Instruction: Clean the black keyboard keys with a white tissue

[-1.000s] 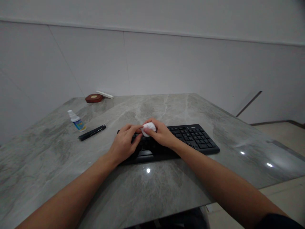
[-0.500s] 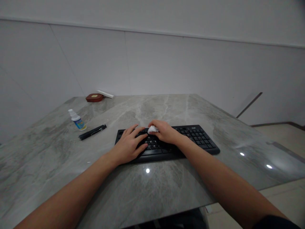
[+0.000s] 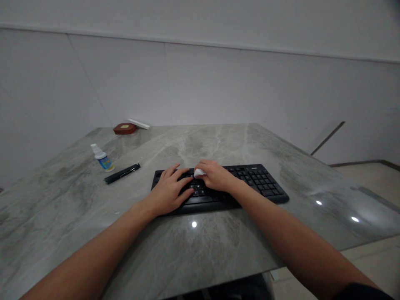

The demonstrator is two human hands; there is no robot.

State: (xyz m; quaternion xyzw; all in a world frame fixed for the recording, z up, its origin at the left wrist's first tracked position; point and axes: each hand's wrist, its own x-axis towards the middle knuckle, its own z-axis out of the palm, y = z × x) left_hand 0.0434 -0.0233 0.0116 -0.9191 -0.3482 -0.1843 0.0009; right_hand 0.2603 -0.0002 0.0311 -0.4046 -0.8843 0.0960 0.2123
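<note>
A black keyboard (image 3: pixel 265 183) lies flat on the grey marbled table. My left hand (image 3: pixel 169 189) rests over its left part with the fingers spread, holding nothing. Pinched in the fingers of my right hand (image 3: pixel 215 175) is a small white wad (image 3: pixel 198 172), like a wipe or tissue, against the keys in the middle of the keyboard. The hands partly cover the keys beneath them.
To the left stands a small white spray bottle (image 3: pixel 102 158) with a blue label. Near it lies a black pen-like brush (image 3: pixel 122 173). A brown case (image 3: pixel 124 128) and a white flat bar (image 3: pixel 139 124) sit by the wall on the marbled table (image 3: pixel 200 258).
My right hand has shifted very slightly down towards me with the white wad, staying on the keys. The left hand stays where it was.
</note>
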